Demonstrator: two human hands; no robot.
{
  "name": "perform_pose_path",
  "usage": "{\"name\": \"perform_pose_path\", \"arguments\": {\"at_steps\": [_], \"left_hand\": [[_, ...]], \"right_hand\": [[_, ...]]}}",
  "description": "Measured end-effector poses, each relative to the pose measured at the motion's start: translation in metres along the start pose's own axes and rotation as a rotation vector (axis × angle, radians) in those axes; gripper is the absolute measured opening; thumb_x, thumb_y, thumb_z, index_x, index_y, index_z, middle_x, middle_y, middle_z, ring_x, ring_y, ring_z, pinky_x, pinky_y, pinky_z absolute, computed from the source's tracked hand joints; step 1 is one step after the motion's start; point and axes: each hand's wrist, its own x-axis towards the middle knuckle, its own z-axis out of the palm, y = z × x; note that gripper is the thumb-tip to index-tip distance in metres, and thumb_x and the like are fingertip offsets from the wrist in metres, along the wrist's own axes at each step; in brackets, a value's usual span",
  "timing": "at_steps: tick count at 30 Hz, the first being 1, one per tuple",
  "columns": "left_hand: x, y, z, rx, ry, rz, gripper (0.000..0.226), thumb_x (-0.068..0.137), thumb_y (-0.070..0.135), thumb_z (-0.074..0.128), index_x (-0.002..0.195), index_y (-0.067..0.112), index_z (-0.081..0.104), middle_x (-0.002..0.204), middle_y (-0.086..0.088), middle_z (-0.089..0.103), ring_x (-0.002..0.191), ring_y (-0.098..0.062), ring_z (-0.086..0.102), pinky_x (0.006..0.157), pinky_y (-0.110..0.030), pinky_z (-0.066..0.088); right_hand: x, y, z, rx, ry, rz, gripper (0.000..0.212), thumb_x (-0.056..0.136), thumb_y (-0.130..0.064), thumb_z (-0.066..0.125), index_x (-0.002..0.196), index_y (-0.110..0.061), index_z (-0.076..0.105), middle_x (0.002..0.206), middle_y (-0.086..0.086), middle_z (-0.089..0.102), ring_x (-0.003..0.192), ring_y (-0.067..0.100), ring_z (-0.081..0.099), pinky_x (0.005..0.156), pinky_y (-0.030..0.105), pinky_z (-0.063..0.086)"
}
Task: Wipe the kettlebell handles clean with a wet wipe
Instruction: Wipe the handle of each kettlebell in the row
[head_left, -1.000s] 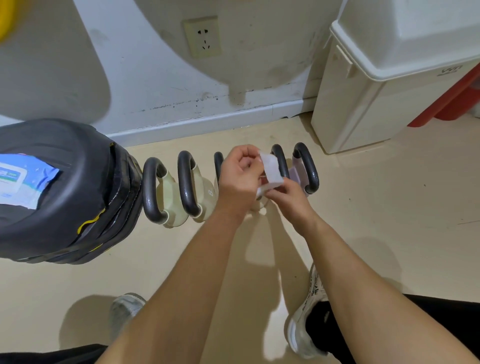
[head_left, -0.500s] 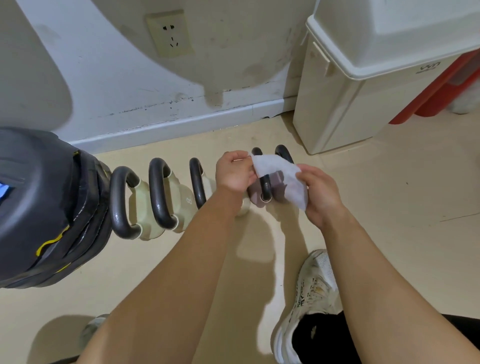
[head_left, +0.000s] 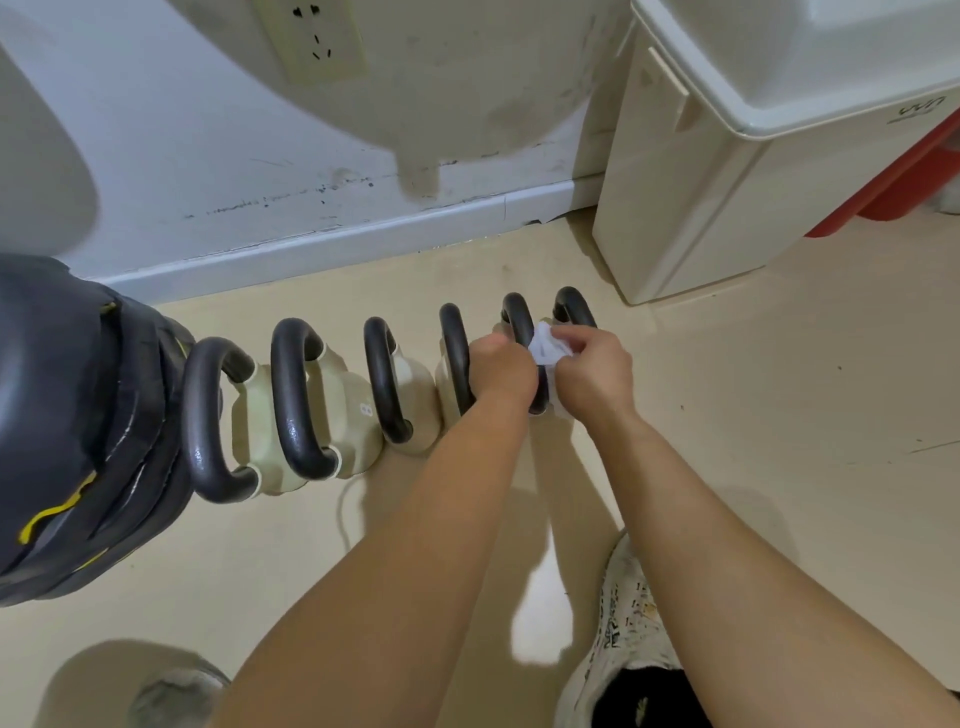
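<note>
Glossy dark kettlebell handles (head_left: 298, 400) catch the light above matt cream bodies (head_left: 363, 415); a soft white wet wipe (head_left: 544, 347) crumples; the beige floor (head_left: 779, 415) looks smooth.

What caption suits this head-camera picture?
Both hands, left and right, wrap a wet wipe round a kettlebell handle.

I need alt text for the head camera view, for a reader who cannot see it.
Two bare hands, left hand and right hand, hold a white wet wipe at the black handle of a kettlebell. It stands in a row of six kettlebells on a beige floor, near a white bin.
</note>
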Motion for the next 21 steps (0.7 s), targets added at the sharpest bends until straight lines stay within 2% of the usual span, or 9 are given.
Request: {"name": "perform_pose_path", "arguments": {"at_steps": [2,5,7,9,10,12,14,17,21], "left_hand": [[0.011,-0.006,0.004,0.128,0.022,0.016,0.039,0.099,0.022,0.042,0.126,0.001,0.061,0.121,-0.022,0.065,0.115,-0.039,0.062,0.091,-0.041,0.050],[0.029,-0.017,0.010,0.135,0.026,-0.023,0.051,0.088,0.047,0.040,0.110,0.013,0.071,0.097,-0.011,0.074,0.097,-0.034,0.069,0.093,-0.044,0.052],[0.025,-0.015,0.012,0.068,-0.005,-0.098,0.053,0.089,0.058,0.038,0.091,0.020,0.075,0.091,-0.009,0.075,0.090,-0.028,0.069,0.092,-0.041,0.051],[0.016,-0.009,0.009,-0.022,-0.048,-0.173,0.052,0.095,0.060,0.039,0.085,0.021,0.072,0.092,-0.009,0.073,0.086,-0.024,0.066,0.080,-0.036,0.049],[0.016,-0.008,0.008,-0.058,-0.065,-0.201,0.051,0.096,0.059,0.040,0.084,0.020,0.070,0.093,-0.010,0.072,0.084,-0.023,0.065,0.073,-0.034,0.047],[0.019,-0.009,0.007,-0.084,-0.101,-0.238,0.049,0.096,0.059,0.044,0.087,0.019,0.071,0.103,-0.012,0.074,0.086,-0.024,0.065,0.068,-0.034,0.045],[0.016,-0.005,0.008,-0.078,-0.116,-0.255,0.054,0.095,0.059,0.044,0.105,0.016,0.075,0.115,-0.013,0.072,0.093,-0.026,0.065,0.071,-0.034,0.047],[0.012,0.000,0.008,-0.045,-0.138,-0.261,0.058,0.099,0.056,0.038,0.122,0.013,0.069,0.122,-0.014,0.068,0.106,-0.028,0.062,0.077,-0.036,0.045],[0.013,0.000,0.005,-0.089,-0.049,-0.194,0.049,0.093,0.056,0.043,0.082,0.021,0.075,0.094,-0.008,0.073,0.089,-0.025,0.064,0.092,-0.041,0.046]], "right_hand": [[0.000,0.002,0.006,-0.004,-0.048,0.038,0.031,0.088,-0.005,0.054,0.098,-0.022,0.078,0.133,0.000,0.067,0.125,0.019,0.061,0.097,0.032,0.052],[0.005,-0.002,0.011,0.111,-0.096,0.120,0.035,0.087,-0.007,0.053,0.064,-0.022,0.075,0.122,-0.003,0.070,0.104,0.024,0.070,0.074,0.030,0.050],[0.007,-0.007,0.015,0.287,-0.107,0.201,0.030,0.088,-0.008,0.052,0.073,-0.019,0.074,0.110,-0.015,0.071,0.071,0.017,0.071,0.062,0.028,0.050],[0.005,-0.011,0.016,0.400,-0.155,0.247,0.028,0.089,-0.010,0.050,0.099,-0.026,0.070,0.084,-0.015,0.075,0.061,0.012,0.068,0.057,0.027,0.051],[0.006,-0.009,0.016,0.441,-0.172,0.273,0.029,0.091,-0.013,0.050,0.096,-0.033,0.070,0.072,-0.009,0.074,0.066,0.014,0.068,0.060,0.030,0.051],[0.012,-0.007,0.015,0.511,-0.221,0.357,0.043,0.097,-0.025,0.048,0.066,-0.030,0.078,0.064,-0.002,0.071,0.074,0.019,0.066,0.067,0.033,0.051],[0.015,-0.009,0.015,0.573,-0.272,0.480,0.062,0.100,-0.049,0.045,0.056,-0.022,0.080,0.073,0.005,0.075,0.081,0.022,0.069,0.072,0.034,0.050],[0.016,-0.013,0.018,0.709,-0.244,0.583,0.063,0.095,-0.064,0.045,0.070,-0.021,0.084,0.100,0.013,0.078,0.095,0.025,0.070,0.079,0.037,0.050],[0.013,-0.011,0.025,0.633,-0.154,0.539,0.055,0.093,-0.061,0.048,0.099,-0.017,0.081,0.096,0.007,0.081,0.096,0.024,0.076,0.095,0.042,0.055]]}}
